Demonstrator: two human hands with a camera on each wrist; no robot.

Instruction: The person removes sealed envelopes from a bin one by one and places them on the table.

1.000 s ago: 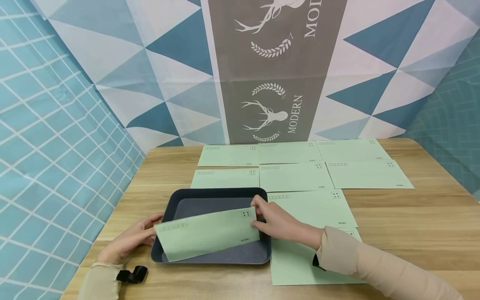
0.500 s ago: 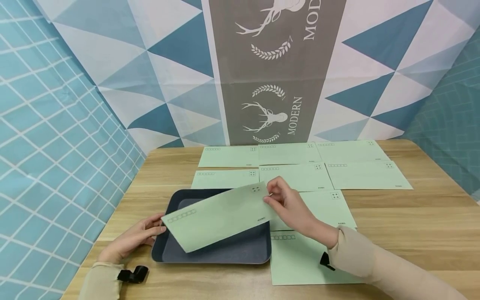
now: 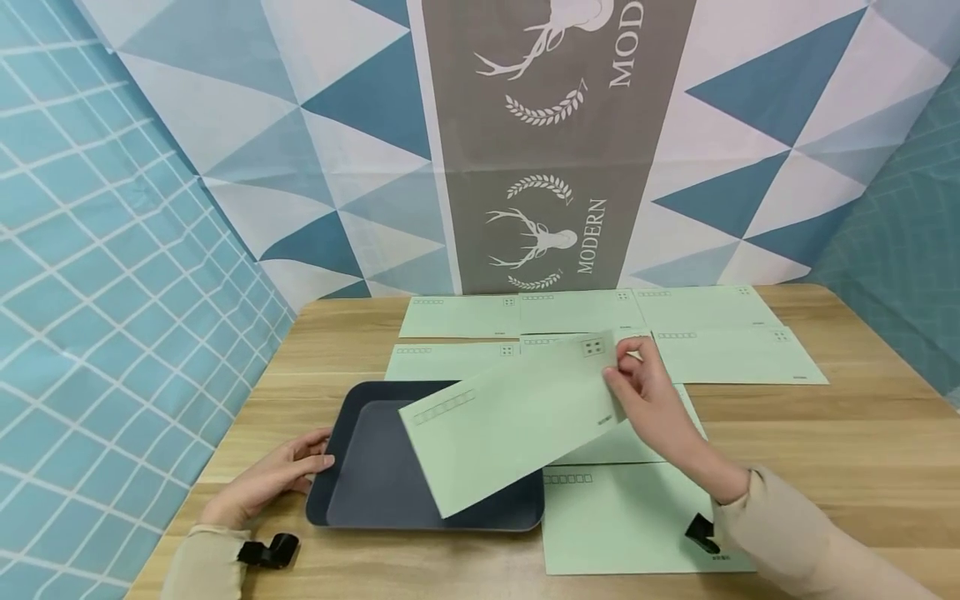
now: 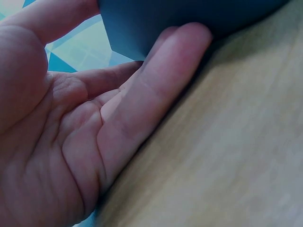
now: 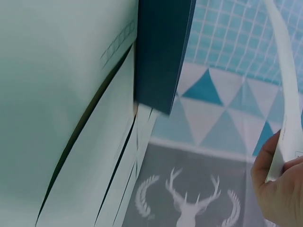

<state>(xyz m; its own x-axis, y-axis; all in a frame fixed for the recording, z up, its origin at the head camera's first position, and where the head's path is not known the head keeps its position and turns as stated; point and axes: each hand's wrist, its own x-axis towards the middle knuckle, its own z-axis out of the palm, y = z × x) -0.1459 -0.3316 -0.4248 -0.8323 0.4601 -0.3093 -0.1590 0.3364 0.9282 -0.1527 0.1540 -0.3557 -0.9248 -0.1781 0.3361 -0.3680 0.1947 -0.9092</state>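
My right hand (image 3: 660,408) pinches the right short edge of a pale green envelope (image 3: 517,425), thumb in front. The envelope slants in the air, its lower left corner above the dark blue-grey tray (image 3: 363,467). In the right wrist view the envelope (image 5: 288,90) appears nearly edge-on, gripped by the hand (image 5: 281,194). At the tray's left side my left hand (image 3: 273,475) holds the rim, thumb on top and fingers outside. The left wrist view shows the fingers of that hand (image 4: 85,127) against the tray wall (image 4: 156,23), close to the tabletop.
Several green envelopes lie in rows on the wooden table (image 3: 840,467), behind and right of the tray. The nearest envelope (image 3: 622,525) is by the tray's right side. A patterned curtain (image 3: 540,150) stands at the table's back edge, and a blue checked one (image 3: 112,292) at left.
My right hand has lifted the envelope up and to the right, from over the tray to partly over the laid-out envelopes. The left hand stays at the tray's left rim.
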